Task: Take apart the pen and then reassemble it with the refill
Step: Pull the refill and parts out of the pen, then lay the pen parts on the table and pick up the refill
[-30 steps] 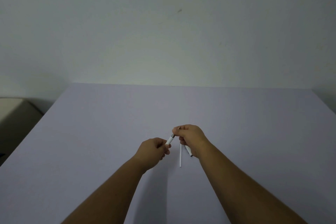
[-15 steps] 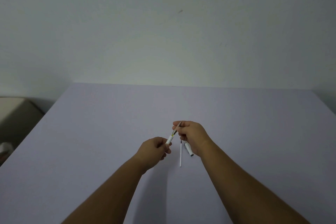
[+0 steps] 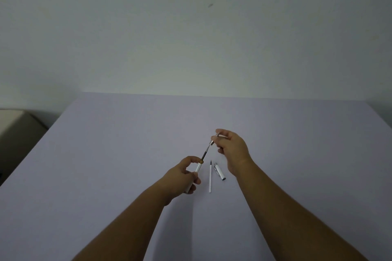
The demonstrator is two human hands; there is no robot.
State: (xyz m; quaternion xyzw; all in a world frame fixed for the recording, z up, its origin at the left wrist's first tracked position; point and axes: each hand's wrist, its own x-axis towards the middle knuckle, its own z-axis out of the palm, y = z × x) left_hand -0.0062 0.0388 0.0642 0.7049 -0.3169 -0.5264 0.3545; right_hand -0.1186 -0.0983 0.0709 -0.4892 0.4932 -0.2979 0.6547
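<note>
The left hand (image 3: 184, 176) grips the white barrel (image 3: 198, 168); the right hand (image 3: 232, 148) pinches the dark refill (image 3: 205, 153) above it. Right of the barrel, a spare refill (image 3: 210, 178) and cap (image 3: 219, 171) lie on the surface (image 3: 106, 154).

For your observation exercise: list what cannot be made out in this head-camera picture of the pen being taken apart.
- Barrel: lower part hidden inside the left hand.
- Old refill: its top end is covered by the right hand; the tip piece there is blurred.
- Cap and spare refill on the table: too small for markings.

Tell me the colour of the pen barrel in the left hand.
White, with a gold-coloured rim; the pen barrel shows in the head view.
</note>
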